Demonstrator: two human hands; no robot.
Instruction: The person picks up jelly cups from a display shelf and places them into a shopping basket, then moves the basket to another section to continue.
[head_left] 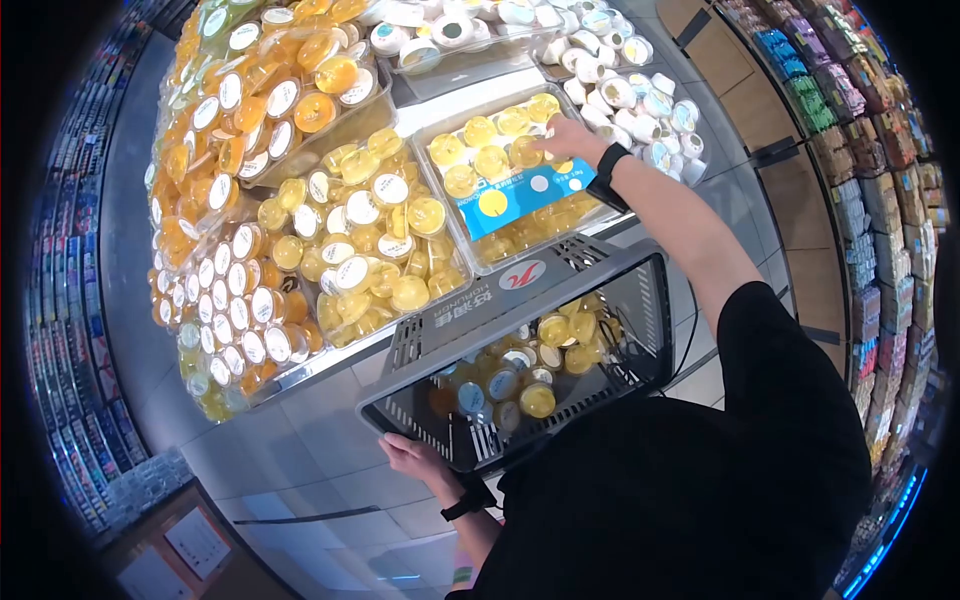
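My right hand (572,143) reaches over a clear display bin (466,240) of yellow jelly cups, its fingers closed at the edge of one yellow jelly cup (524,152). Several more yellow cups sit in rows beside it, above a blue and white printed sheet (535,193). Below the bin, a dark grey shopping basket (440,325) leans tilted toward me, with yellow, orange and white-lidded cups inside. My left hand (412,460) grips this basket at its lower left corner; part of the fingers is hidden behind the rim.
Left of the bin, another compartment holds yellow cups with white round labels (365,210). Heaped orange cups (285,100) lie farther left. White cups (640,105) fill the back right. Stocked shelves (865,220) line the right side, and a brown box (190,540) stands lower left.
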